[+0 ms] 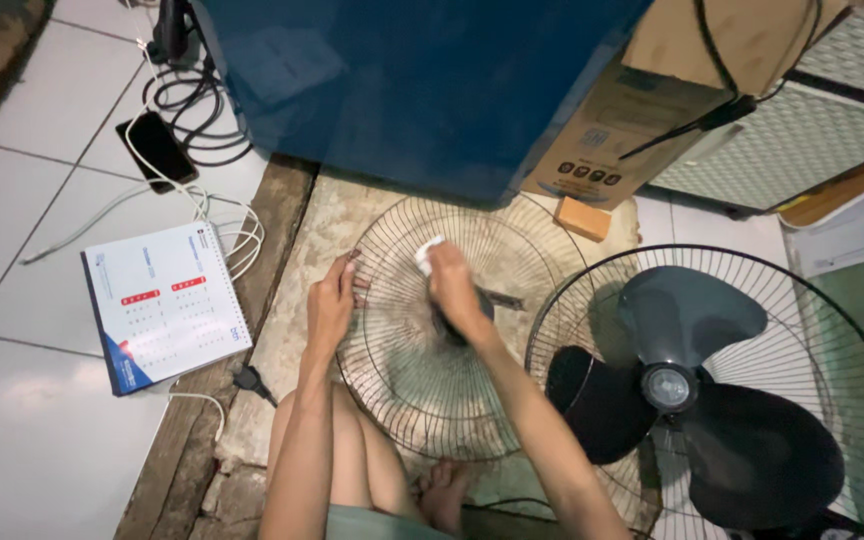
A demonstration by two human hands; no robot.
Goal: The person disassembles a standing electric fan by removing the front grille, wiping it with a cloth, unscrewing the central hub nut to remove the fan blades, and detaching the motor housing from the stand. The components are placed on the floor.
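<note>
The round wire fan grille (432, 340) lies flat at frame centre (no long axis), its face turned up. The left hand (330, 305) grips its rim, fingers clenched; the right hand (455, 290) pinches a white cloth (428, 253) above its hub. A bladed fan (712, 390) crowds the right, a calendar (164, 305) lies left.

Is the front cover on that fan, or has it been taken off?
Off. The fan shows its dark blades bare over the rear cage, while the front grille lies flat on the floor, steadied by the left hand.

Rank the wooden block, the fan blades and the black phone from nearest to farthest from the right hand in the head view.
Measured from the right hand:
1. Wooden block, just up and to its right, by the cardboard box.
2. Fan blades, lower right, inside the rear grille.
3. Black phone, far upper left on the tiles.
</note>
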